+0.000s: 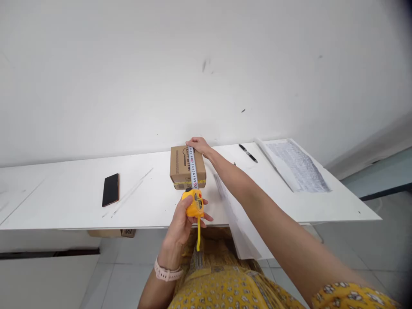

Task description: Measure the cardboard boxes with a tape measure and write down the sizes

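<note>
My left hand (184, 221) is closed around a yellow tape measure (194, 203) with a red button and a yellow wrist strap hanging below it. The pulled-out blade (192, 168) runs away from me across the top of a brown cardboard box (179, 165). At the box's far edge my right hand (198, 145) pinches the end of the blade, its fingertips touching the cardboard. Dark print and a strip of yellow tape show on the box. The tape measure's case is just off the box's near side, above the table edge.
On the white table (74, 189) a dark phone (110, 189) lies to the left. A black pen (248, 153) and a sheet with dense writing (294, 165) lie to the right. Another paper (241, 223) hangs over the front edge under my right arm. A wall (144, 77) rises behind.
</note>
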{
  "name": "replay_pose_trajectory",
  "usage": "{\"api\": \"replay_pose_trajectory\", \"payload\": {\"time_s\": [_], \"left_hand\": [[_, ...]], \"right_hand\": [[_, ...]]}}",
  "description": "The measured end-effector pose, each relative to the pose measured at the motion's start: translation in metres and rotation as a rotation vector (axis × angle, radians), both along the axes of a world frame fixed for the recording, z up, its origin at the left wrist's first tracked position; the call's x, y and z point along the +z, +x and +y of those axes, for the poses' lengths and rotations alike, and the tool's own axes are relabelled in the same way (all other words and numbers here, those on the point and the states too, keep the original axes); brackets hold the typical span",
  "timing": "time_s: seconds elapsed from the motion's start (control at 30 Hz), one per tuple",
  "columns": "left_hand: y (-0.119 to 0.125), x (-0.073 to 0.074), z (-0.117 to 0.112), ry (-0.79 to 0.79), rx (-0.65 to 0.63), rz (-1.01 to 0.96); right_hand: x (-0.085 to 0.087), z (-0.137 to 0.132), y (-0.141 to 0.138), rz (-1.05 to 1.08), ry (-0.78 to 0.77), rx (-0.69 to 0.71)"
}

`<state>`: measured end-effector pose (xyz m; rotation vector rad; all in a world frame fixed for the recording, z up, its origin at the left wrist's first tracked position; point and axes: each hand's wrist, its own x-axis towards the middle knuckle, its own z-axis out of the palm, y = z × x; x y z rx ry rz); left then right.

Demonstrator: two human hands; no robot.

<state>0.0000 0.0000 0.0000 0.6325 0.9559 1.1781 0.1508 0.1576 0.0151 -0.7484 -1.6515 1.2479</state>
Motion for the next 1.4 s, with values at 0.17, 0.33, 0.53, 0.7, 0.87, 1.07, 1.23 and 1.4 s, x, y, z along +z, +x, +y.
{"api": "replay_pose_trajectory", "payload": {"time_s": [0.17, 0.33, 0.53, 0.7, 0.87, 1.07, 1.23, 1.4], "left_hand": [[0.002, -0.001, 0.000, 0.004, 0.012, 0.009], [0.001, 0.000, 0.000, 0.006, 0.008, 0.025], [0.002, -0.001, 0.000, -0.007, 0.015, 0.034], [0.002, -0.002, 0.000, -0.004, 0.017, 0.033], [0.003, -0.005, 0.000, 0.008, 0.022, 0.041], [-0.011, -0.002, -0.001, 0.083, -0.013, 0.102], [-0.064, 0.010, -0.009, 0.239, -0.150, 0.411], [-0.121, 0.025, 0.014, 0.273, -0.148, 0.441]], "right_hand": [[0.032, -0.045, 0.015, 0.018, -0.073, 0.023], [0.047, -0.047, 0.007, -0.024, -0.125, -0.004], [0.045, -0.041, 0.005, -0.034, -0.125, -0.026], [0.036, -0.033, 0.003, -0.012, -0.114, -0.032], [0.012, -0.018, 0.002, 0.031, -0.053, -0.024], [0.012, 0.047, -0.032, -0.017, -0.058, -0.150], [0.027, 0.081, -0.034, 0.059, -0.009, -0.269], [0.013, 0.044, 0.009, 0.117, 0.073, -0.353]]}}
